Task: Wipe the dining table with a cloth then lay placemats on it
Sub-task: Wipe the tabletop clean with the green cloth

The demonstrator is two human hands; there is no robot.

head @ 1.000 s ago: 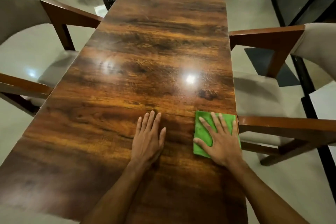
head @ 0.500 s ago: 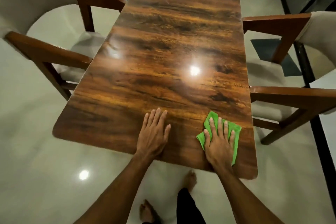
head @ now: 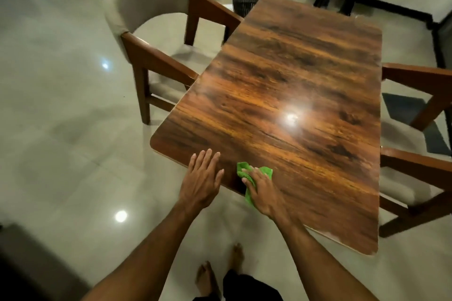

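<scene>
Well, the long wooden table (head: 293, 95) runs away from the person, glossy, with a lamp glare on its middle. At its near short edge, close to the near left corner, the left hand (head: 201, 179) lies flat, palm down, fingers straight and together, holding nothing; only the fingers reach onto the top, the palm hangs past the edge. Just beside it along the same edge, the right hand (head: 263, 190) lies palm down on the green cloth (head: 244, 169), fingers stretched over it rather than closed round it. The cloth is bunched up, part of it showing beyond the fingertips on the table, part drooping over the near edge below the thumb side of that hand. A padded armchair (head: 146, 2) stands at the table's left long side, a second armchair (head: 415, 161) at its right long side. A dark slatted basket (head: 245, 0) sits on the floor by the table's far left corner. Two bare feet (head: 208, 278) stand on the pale tiles in front of the near edge
</scene>
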